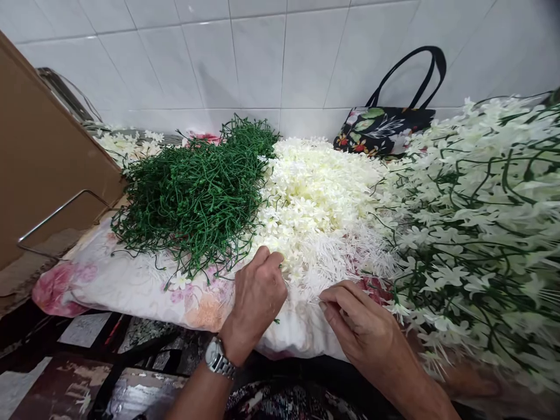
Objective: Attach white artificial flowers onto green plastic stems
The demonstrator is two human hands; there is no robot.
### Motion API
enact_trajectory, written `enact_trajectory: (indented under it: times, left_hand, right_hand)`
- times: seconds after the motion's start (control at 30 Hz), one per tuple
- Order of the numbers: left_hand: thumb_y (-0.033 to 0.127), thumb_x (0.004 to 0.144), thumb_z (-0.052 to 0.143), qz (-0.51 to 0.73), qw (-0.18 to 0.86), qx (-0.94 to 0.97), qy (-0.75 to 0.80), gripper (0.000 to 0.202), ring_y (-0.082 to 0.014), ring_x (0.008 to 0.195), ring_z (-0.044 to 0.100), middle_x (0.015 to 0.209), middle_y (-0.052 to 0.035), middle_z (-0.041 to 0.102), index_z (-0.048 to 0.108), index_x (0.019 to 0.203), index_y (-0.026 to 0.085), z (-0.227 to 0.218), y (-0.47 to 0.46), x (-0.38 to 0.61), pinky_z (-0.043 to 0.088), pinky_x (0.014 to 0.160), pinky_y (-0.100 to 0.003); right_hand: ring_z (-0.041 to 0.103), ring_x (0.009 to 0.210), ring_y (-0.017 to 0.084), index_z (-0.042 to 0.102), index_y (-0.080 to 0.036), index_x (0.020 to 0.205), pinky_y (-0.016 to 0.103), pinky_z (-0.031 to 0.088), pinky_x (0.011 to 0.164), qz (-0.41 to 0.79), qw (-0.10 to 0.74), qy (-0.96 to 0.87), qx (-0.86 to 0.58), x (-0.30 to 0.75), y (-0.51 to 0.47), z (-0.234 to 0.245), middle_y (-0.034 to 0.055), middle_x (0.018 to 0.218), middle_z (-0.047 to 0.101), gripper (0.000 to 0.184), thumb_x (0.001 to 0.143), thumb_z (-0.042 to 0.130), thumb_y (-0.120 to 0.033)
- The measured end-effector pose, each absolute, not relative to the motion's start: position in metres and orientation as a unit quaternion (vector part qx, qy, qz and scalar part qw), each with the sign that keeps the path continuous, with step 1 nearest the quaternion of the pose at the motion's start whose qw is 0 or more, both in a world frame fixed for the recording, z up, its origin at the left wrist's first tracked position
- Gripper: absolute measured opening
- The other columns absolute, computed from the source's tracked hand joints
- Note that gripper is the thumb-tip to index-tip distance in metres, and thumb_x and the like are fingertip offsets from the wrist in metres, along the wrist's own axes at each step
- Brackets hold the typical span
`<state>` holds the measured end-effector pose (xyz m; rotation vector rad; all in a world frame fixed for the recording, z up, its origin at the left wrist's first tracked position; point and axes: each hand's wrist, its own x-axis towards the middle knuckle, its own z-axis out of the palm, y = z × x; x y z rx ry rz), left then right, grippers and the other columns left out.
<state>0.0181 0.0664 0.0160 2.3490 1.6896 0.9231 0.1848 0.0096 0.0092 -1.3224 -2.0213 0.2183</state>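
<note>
My left hand (261,287) is closed in a fist at the near edge of a heap of loose white artificial blossoms (315,181). Its curled fingers hide whatever they hold. My right hand (361,321) pinches thumb against forefinger beside a scatter of thin white stamens (326,259); anything between the fingertips is too small to name. A tangled pile of green plastic stems (196,192) lies left of the blossoms. At the right rises a large mass of assembled white flower sprays (476,233) on green stems. One single white flower (179,281) sits apart on the cloth.
A floral cloth (144,291) covers the padded work surface. A cardboard box (52,163) with a metal wire handle (56,219) stands at the left. Against the tiled wall (258,64) leans a black floral handbag (389,128). Below the front edge are dark, worn objects.
</note>
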Motion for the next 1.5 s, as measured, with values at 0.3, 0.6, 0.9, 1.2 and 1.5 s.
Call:
enact_trajectory:
  times: [0.3,0.6,0.9,1.2,1.5]
  left_hand:
    - [0.002,0.073,0.043,0.437,0.152,0.738,0.492,0.024,-0.0125,0.059,0.054,0.062,0.0005,0.055,0.058,0.067,0.019,0.015,0.065,0.01,0.041,0.056,-0.022]
    - [0.005,0.066,0.045,0.484,0.292,0.659,0.496,0.018,-0.011,0.056,0.051,0.06,0.0017,0.055,0.059,0.064,0.018,0.014,0.06,0.007,0.039,0.052,-0.021]
    - [0.004,0.065,0.044,0.446,0.376,0.639,0.501,0.032,-0.0118,0.063,0.059,0.072,-0.0008,0.063,0.065,0.085,0.017,0.015,0.048,0.009,0.046,0.052,-0.019]
    - [0.004,0.068,0.047,0.471,0.412,0.614,0.48,0.028,-0.0107,0.06,0.061,0.069,-0.0005,0.065,0.065,0.085,0.017,0.018,0.029,0.017,0.047,0.052,-0.017]
    - [0.008,0.075,0.056,0.517,0.45,0.578,0.443,0.023,-0.0093,0.06,0.062,0.071,0.0003,0.067,0.065,0.093,0.018,0.013,0.018,0.019,0.049,0.054,-0.015]
  right_hand:
    - [0.053,0.058,0.009,0.053,-0.019,0.079,0.02,0.043,0.055,0.099,0.4,-0.754,-0.511,0.187,0.012,0.011,-0.0012,0.067,0.057,0.012,0.086,0.047,-0.011]
    - [0.057,0.06,0.011,0.058,-0.019,0.079,0.02,0.044,0.056,0.16,0.419,-0.725,-0.523,0.182,0.016,0.012,-0.001,0.067,0.06,0.011,0.085,0.049,-0.015]
    - [0.061,0.064,0.013,0.061,-0.019,0.082,0.022,0.047,0.059,0.197,0.421,-0.701,-0.541,0.181,0.014,0.01,0.001,0.072,0.065,0.01,0.085,0.051,-0.019]
    - [0.056,0.066,0.011,0.058,-0.018,0.077,0.022,0.046,0.06,0.311,0.485,-0.644,-0.503,0.174,0.008,0.012,0.0001,0.071,0.058,0.008,0.085,0.054,-0.018]
    - [0.06,0.083,0.012,0.058,-0.019,0.083,0.025,0.049,0.073,0.292,0.524,-0.656,-0.458,0.156,0.003,0.012,0.0029,0.087,0.063,0.008,0.086,0.053,-0.014]
